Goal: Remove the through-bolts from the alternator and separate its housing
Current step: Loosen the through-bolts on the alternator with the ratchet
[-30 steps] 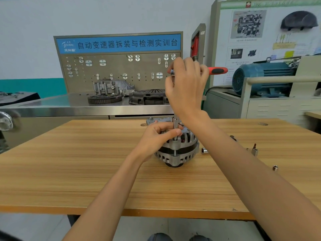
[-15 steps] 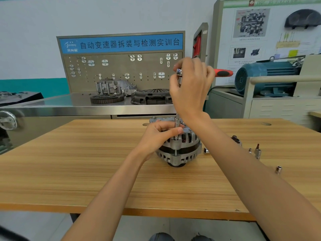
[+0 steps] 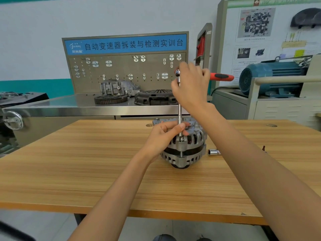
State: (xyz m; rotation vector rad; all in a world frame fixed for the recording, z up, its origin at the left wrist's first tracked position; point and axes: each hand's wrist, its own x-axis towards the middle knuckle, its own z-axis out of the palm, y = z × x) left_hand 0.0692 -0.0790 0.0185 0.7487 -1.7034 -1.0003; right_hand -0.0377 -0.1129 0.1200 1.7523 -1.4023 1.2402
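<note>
A grey finned alternator [image 3: 187, 150] stands on the wooden table [image 3: 86, 171], slightly right of centre. A ratchet wrench with a red and black handle [image 3: 221, 77] carries a long steel extension [image 3: 180, 112] that runs straight down to a through-bolt head [image 3: 181, 139] on the alternator's near rim. My right hand [image 3: 191, 87] grips the ratchet at its head, high above the alternator. My left hand [image 3: 165, 134] pinches the lower end of the extension just above the bolt and lies against the housing.
A loose chrome socket [image 3: 214, 151] lies on the table right of the alternator, and a small dark bit [image 3: 264, 148] sits further right beside my forearm. Behind the table stand a steel bench with a gear ring [image 3: 111, 99], a clutch cover [image 3: 154, 97] and a blue motor [image 3: 271, 79].
My right hand and the ratchet head have shifted slightly, the handle staying pointed right. My left hand keeps its pinch on the extension. The alternator has not moved.
</note>
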